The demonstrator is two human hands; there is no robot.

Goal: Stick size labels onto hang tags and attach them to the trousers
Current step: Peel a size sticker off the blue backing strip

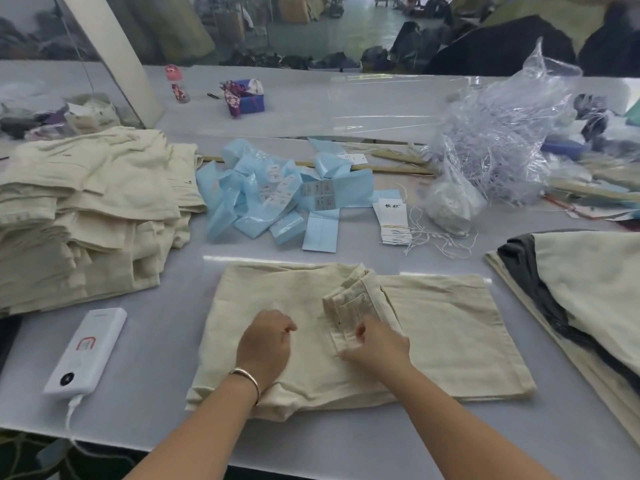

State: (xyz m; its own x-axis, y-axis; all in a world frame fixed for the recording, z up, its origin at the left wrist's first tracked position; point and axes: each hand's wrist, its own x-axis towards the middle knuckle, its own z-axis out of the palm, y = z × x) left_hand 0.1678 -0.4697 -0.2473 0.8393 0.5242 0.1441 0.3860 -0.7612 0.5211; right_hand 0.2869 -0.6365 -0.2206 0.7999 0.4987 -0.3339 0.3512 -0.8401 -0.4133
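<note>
Folded cream trousers (443, 327) lie flat on the table in front of me, their waistband turned up at the middle. My left hand (265, 344) rests on the cloth with fingers curled and nothing visible in it. My right hand (375, 344) pinches the folded waistband edge (349, 306). White hang tags (393, 220) with strings lie beyond the trousers. A heap of blue label backing strips (263, 199), some still carrying size labels, sits further back at centre.
A tall stack of cream trousers (86, 209) fills the left side. Cream and dark garments (585, 299) lie at the right. A white power bank (86, 351) with its cable sits at front left. A clear plastic bag of fasteners (498, 140) stands at back right.
</note>
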